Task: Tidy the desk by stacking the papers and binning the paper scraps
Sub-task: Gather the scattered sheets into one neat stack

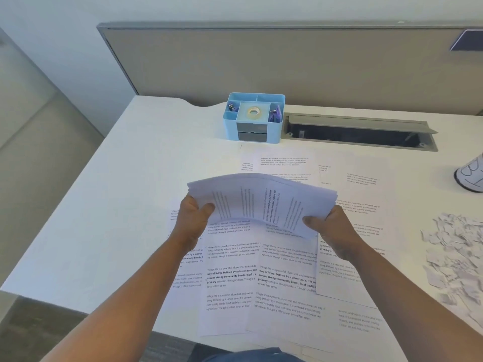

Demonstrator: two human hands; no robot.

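Note:
A bundle of printed papers is held above the white desk, bowed upward in the middle. My left hand grips its left edge, thumb on top. My right hand grips its right edge the same way. Several loose printed sheets lie spread and overlapping on the desk under and around the bundle. A heap of torn paper scraps lies at the right edge of the desk.
A light blue desk organiser with a tape roll and clips stands at the back. An open cable tray sits to its right. A white patterned object is at the far right. A grey partition backs the desk.

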